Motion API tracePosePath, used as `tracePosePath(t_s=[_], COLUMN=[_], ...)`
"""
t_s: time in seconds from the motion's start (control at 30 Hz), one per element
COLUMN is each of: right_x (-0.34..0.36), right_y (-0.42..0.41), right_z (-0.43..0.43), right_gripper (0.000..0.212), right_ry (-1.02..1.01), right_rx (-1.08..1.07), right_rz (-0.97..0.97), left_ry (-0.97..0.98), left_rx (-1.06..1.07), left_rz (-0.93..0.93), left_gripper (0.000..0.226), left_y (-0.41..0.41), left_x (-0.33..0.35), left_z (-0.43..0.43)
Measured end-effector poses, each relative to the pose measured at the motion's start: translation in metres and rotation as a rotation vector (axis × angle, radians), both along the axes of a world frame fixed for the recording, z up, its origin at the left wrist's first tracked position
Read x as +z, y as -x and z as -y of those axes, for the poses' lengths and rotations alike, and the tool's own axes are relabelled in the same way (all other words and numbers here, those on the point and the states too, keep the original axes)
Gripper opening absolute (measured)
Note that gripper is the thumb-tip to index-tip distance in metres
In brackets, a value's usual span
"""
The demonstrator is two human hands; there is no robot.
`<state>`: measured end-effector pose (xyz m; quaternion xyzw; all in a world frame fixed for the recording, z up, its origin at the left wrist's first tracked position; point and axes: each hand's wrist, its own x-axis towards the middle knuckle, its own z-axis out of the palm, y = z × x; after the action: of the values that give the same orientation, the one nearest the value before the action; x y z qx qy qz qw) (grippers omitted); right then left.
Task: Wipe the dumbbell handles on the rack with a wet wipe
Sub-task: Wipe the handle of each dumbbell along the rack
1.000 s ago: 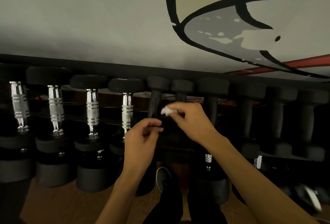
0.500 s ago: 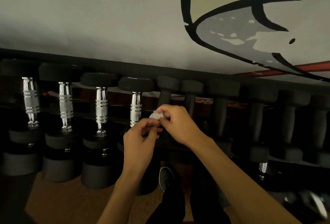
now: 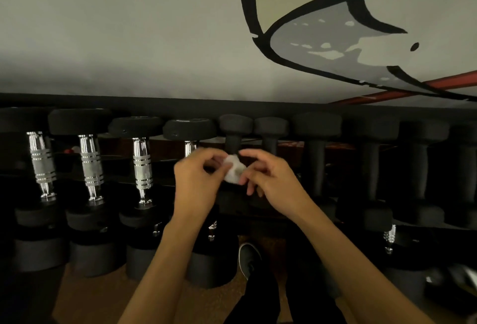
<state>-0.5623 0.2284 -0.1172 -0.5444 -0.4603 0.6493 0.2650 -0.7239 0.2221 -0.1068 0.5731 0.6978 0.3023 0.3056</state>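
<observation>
Head cam: a crumpled white wet wipe point(image 3: 233, 172) is pinched between both hands, just in front of the rack point(image 3: 154, 105). It's gripped by the curled thumb and fingertips of the left hand point(image 3: 197, 184) on one side and of the right hand point(image 3: 275, 181) on the other. The wipe is seen right below the head of a small black dumbbell point(image 3: 235, 130). Whether its handle is actually touched can't be told, since it's a bit blurry. Chrome-handled dumbbells point(image 3: 142, 163) are lined up to the left, untouched.
</observation>
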Motion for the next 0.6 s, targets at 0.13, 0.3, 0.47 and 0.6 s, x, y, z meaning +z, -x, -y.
tracePosePath(t_s=[0.13, 0.3, 0.47, 0.6], right_x=[-0.009, -0.009, -0.010, -0.009], right_y=[-0.007, -0.001, -0.001, -0.001], right_z=[0.008, 0.013, 0.012, 0.011], right_gripper=[0.032, 0.027, 0.024, 0.023], right_ry=[-0.007, -0.045, -0.037, -0.014], right_rx=[-0.140, -0.145, -0.160, -0.185], right_rz=[-0.031, 0.013, -0.006, -0.044], left_ry=[-0.069, -0.104, -0.094, -0.096], left_rx=[0.110, 0.045, 0.036, -0.007], left_rz=[-0.003, -0.060, -0.105, -0.127], left_gripper=[0.014, 0.019, 0.025, 0.020], left_y=[0.002, -0.016, -0.011, -0.004], left_x=[-0.003, -0.006, -0.009, -0.012], left_z=[-0.013, 0.003, 0.003, 0.013])
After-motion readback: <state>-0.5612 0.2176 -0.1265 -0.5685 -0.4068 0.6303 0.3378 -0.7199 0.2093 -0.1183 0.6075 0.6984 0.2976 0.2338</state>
